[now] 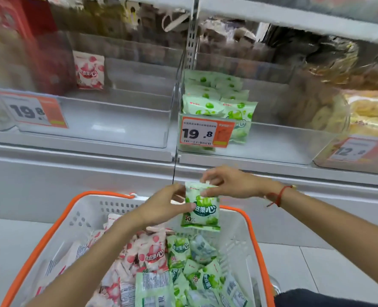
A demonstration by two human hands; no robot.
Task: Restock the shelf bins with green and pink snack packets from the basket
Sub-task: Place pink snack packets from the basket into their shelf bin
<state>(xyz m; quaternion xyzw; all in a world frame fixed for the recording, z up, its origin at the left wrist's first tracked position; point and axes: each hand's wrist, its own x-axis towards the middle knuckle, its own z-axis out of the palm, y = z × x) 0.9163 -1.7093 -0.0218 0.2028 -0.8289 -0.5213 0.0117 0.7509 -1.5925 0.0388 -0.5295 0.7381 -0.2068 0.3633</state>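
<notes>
A green snack packet [202, 212] hangs upright above the basket's far rim, held by both hands. My left hand [163, 207] grips its left edge, and my right hand [228, 182] pinches its top. Below, the white basket with orange rim [249, 220] holds many pink packets [149, 253] on the left and green packets [196, 271] on the right. On the shelf, the right clear bin [294, 142] holds a row of green packets [219, 100] along its left side. The left clear bin [121, 131] holds one pink packet [89, 70] at the back.
Orange price tags reading 19.8 hang on the left bin [35, 111] and the right bin [205, 132]. A bin of brown and yellow snacks [358, 120] stands at the far right. Other goods fill the upper shelf [272, 16]. A white shelf ledge [94, 171] runs below the bins.
</notes>
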